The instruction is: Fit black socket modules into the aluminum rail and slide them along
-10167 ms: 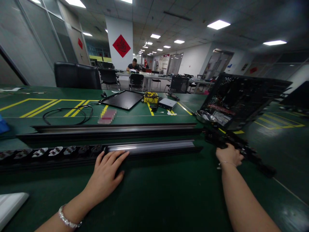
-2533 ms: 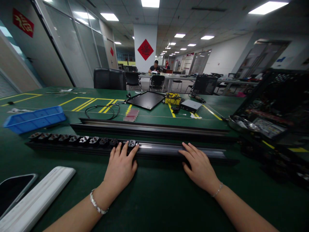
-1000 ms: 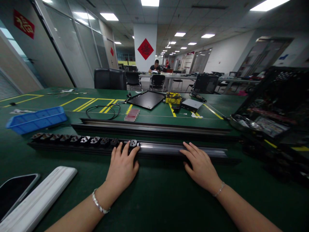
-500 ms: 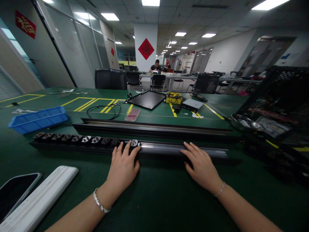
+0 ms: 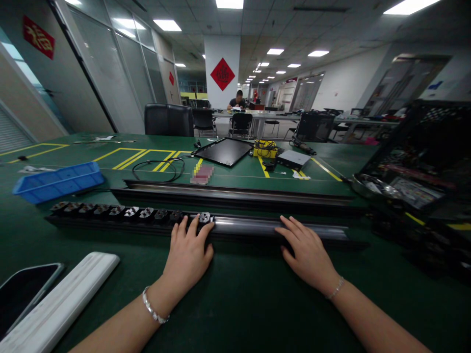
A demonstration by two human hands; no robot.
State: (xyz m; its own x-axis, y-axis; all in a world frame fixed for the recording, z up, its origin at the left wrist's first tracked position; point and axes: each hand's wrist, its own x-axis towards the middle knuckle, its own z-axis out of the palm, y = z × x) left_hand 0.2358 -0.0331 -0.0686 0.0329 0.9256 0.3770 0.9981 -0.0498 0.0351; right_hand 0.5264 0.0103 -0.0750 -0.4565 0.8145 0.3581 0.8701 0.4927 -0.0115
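A long black channel [image 5: 250,226] lies across the green table in front of me. Along its left half sits a row of several black socket modules [image 5: 117,211] with metal contacts showing. My left hand [image 5: 189,255] rests with spread fingers on the channel, its fingertips at the right end of the row, touching or close to the last socket module [image 5: 205,217]. Farther right, my right hand [image 5: 307,252] lies open, fingertips on the smooth bare stretch of the same channel. Neither hand grips anything. Just behind runs a second black channel [image 5: 235,195].
On the left are a blue tray [image 5: 59,182], a white bar [image 5: 69,299] and a phone [image 5: 25,289]. A flat black panel [image 5: 224,151], yellow box [image 5: 265,149] and grey box [image 5: 293,159] lie behind. Dark equipment [image 5: 415,162] stands right. A person [image 5: 237,101] sits far back.
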